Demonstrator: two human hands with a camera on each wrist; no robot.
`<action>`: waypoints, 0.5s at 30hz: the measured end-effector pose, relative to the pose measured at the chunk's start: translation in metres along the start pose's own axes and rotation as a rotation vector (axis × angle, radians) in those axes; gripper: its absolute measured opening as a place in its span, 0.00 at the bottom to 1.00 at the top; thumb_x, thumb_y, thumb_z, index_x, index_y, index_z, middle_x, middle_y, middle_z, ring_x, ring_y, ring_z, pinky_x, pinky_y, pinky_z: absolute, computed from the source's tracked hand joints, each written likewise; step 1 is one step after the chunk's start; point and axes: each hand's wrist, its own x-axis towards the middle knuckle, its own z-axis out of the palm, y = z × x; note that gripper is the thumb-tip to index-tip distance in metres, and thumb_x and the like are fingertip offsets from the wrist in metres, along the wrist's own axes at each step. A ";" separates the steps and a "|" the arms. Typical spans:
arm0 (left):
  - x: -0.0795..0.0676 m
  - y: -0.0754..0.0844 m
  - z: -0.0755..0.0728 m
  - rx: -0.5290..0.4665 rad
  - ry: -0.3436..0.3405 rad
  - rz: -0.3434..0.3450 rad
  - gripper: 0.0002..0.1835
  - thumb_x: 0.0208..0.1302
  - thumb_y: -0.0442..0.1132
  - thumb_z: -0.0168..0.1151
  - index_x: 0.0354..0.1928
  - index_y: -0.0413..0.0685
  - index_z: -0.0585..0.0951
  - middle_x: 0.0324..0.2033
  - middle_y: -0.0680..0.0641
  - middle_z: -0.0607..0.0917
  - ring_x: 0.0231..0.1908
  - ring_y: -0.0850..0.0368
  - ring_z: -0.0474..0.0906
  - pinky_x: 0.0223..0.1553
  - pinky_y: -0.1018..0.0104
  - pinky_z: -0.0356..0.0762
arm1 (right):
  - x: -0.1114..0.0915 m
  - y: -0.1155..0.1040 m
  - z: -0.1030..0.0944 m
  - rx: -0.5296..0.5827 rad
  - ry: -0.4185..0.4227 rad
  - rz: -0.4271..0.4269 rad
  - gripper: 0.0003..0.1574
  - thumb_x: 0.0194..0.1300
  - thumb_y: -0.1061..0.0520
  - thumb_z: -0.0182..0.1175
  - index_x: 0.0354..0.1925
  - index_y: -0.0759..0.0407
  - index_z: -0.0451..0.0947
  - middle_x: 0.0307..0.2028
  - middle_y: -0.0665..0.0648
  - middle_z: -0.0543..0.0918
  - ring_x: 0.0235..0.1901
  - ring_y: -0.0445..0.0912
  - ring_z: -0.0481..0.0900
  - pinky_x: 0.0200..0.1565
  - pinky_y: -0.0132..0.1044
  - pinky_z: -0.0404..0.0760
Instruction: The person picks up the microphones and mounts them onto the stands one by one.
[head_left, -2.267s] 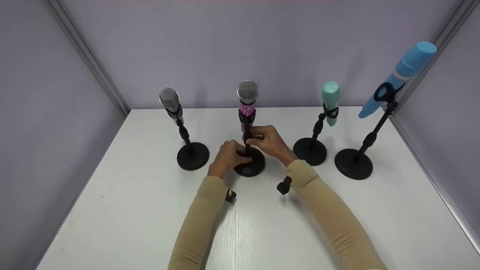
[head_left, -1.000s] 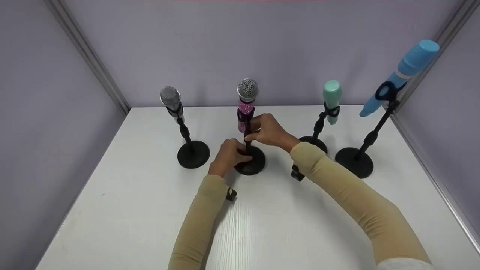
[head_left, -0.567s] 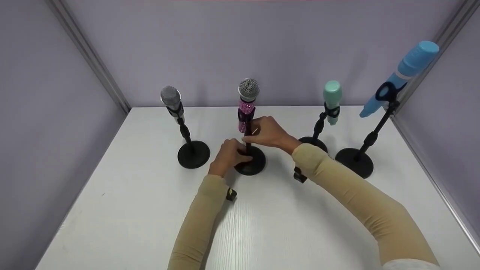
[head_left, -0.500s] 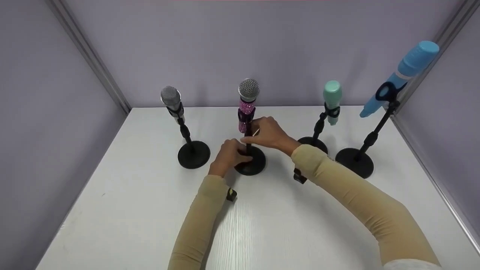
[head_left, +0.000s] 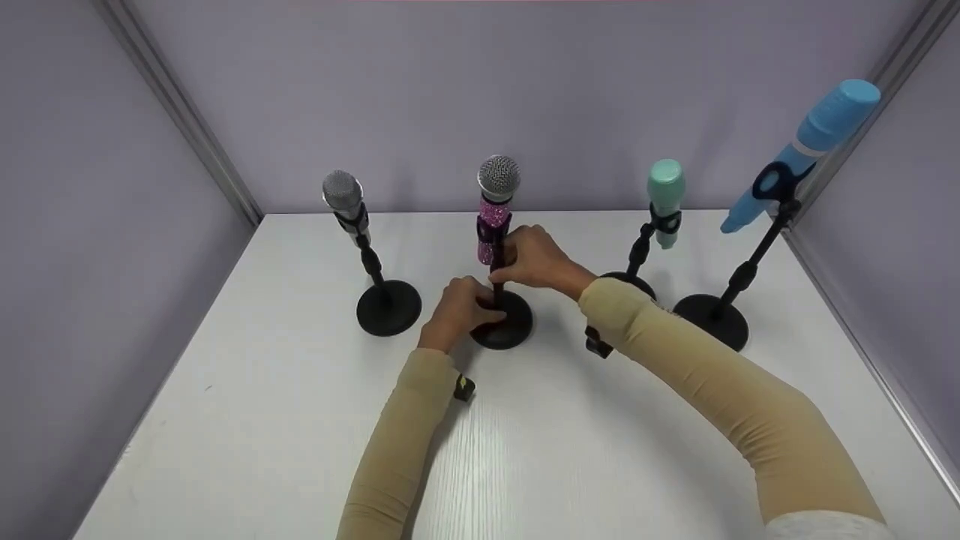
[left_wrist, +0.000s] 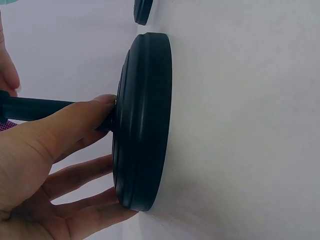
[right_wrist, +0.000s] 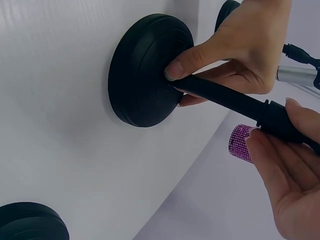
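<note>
A microphone (head_left: pixel 499 178) with a silver mesh head and a pink glitter handle sits in the clip of a black desk stand. My left hand (head_left: pixel 454 311) holds the foot of its pole, thumb and fingers right at the round base (head_left: pixel 514 322). In the left wrist view the thumb lies along the pole and the other fingers spread behind the base (left_wrist: pixel 145 120). Higher up, my right hand (head_left: pixel 541 261) grips the pole's thicker collar (right_wrist: pixel 277 120) between thumb and fingers, just below the glitter handle (right_wrist: pixel 241 143). The stand is upright on the white table.
To the left stands a silver microphone (head_left: pixel 343 193) on its own black stand. At right are a mint-green microphone (head_left: pixel 665 187) and a larger blue one (head_left: pixel 832 120), both on stands. My right sleeve (head_left: pixel 705 375) passes in front of their bases. Grey walls (head_left: pixel 420 90) enclose the table.
The right hand has moved slightly up the pole, its elbow swinging out to the right. Its thumb reached past the pole and is now back against it. The left hand stays in place.
</note>
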 end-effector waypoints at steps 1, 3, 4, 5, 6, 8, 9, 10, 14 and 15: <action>0.000 0.001 0.000 -0.001 -0.001 -0.003 0.07 0.59 0.40 0.78 0.37 0.48 0.93 0.36 0.50 0.93 0.41 0.59 0.83 0.47 0.61 0.84 | 0.000 0.000 0.000 0.009 -0.009 0.000 0.18 0.58 0.59 0.75 0.45 0.67 0.87 0.39 0.64 0.92 0.41 0.54 0.91 0.48 0.47 0.87; -0.001 0.001 -0.001 -0.001 -0.002 -0.005 0.07 0.58 0.40 0.78 0.38 0.47 0.93 0.37 0.50 0.93 0.43 0.59 0.84 0.49 0.60 0.84 | 0.001 0.001 0.000 0.029 -0.023 0.001 0.17 0.59 0.61 0.75 0.45 0.67 0.87 0.40 0.64 0.92 0.42 0.54 0.91 0.50 0.47 0.87; -0.001 0.001 -0.001 0.000 0.000 -0.003 0.07 0.58 0.40 0.78 0.38 0.46 0.93 0.37 0.50 0.93 0.44 0.58 0.84 0.50 0.59 0.84 | 0.002 0.002 0.000 0.035 -0.028 0.001 0.16 0.59 0.61 0.75 0.45 0.67 0.87 0.40 0.64 0.92 0.42 0.54 0.91 0.50 0.47 0.87; -0.001 0.001 -0.001 0.002 0.001 -0.001 0.08 0.58 0.40 0.78 0.38 0.46 0.93 0.37 0.49 0.93 0.44 0.58 0.84 0.50 0.59 0.84 | 0.002 0.002 0.000 0.043 -0.034 0.002 0.16 0.59 0.62 0.74 0.45 0.67 0.87 0.40 0.65 0.92 0.42 0.55 0.91 0.50 0.47 0.87; -0.001 0.001 -0.001 0.005 0.002 0.000 0.08 0.58 0.40 0.78 0.38 0.46 0.93 0.37 0.49 0.93 0.45 0.57 0.85 0.51 0.59 0.84 | 0.002 0.002 0.000 0.049 -0.037 0.004 0.15 0.59 0.62 0.74 0.45 0.68 0.87 0.40 0.65 0.92 0.42 0.55 0.91 0.51 0.47 0.87; -0.001 0.001 -0.001 0.007 0.005 0.002 0.08 0.58 0.40 0.78 0.39 0.46 0.92 0.38 0.49 0.93 0.46 0.57 0.85 0.51 0.58 0.84 | 0.002 0.002 0.000 0.066 -0.045 0.009 0.14 0.59 0.64 0.73 0.44 0.68 0.87 0.40 0.65 0.92 0.43 0.55 0.91 0.51 0.48 0.87; -0.001 0.001 -0.001 0.008 0.005 0.003 0.09 0.58 0.40 0.78 0.39 0.46 0.92 0.38 0.49 0.93 0.46 0.57 0.85 0.52 0.58 0.84 | 0.002 0.003 0.000 0.077 -0.051 0.013 0.14 0.59 0.65 0.73 0.44 0.68 0.87 0.41 0.66 0.91 0.43 0.56 0.91 0.52 0.48 0.87; -0.001 0.001 -0.001 0.007 0.005 0.005 0.09 0.58 0.40 0.78 0.40 0.46 0.92 0.38 0.49 0.93 0.46 0.56 0.86 0.52 0.58 0.84 | 0.002 0.003 0.000 0.084 -0.058 0.016 0.13 0.59 0.65 0.72 0.44 0.68 0.87 0.41 0.66 0.91 0.44 0.56 0.91 0.52 0.48 0.87; -0.001 0.001 -0.001 0.002 0.005 0.013 0.09 0.58 0.40 0.78 0.39 0.46 0.92 0.37 0.49 0.93 0.45 0.56 0.86 0.52 0.58 0.84 | 0.001 0.003 0.001 0.103 -0.074 0.039 0.14 0.61 0.64 0.70 0.46 0.67 0.86 0.44 0.65 0.91 0.47 0.56 0.90 0.55 0.48 0.86; -0.002 0.001 -0.002 -0.001 0.006 0.014 0.08 0.58 0.40 0.78 0.39 0.46 0.92 0.37 0.49 0.93 0.45 0.56 0.86 0.52 0.57 0.84 | 0.000 0.003 0.001 0.097 -0.068 0.044 0.15 0.61 0.62 0.70 0.47 0.66 0.86 0.44 0.65 0.91 0.48 0.56 0.90 0.56 0.48 0.85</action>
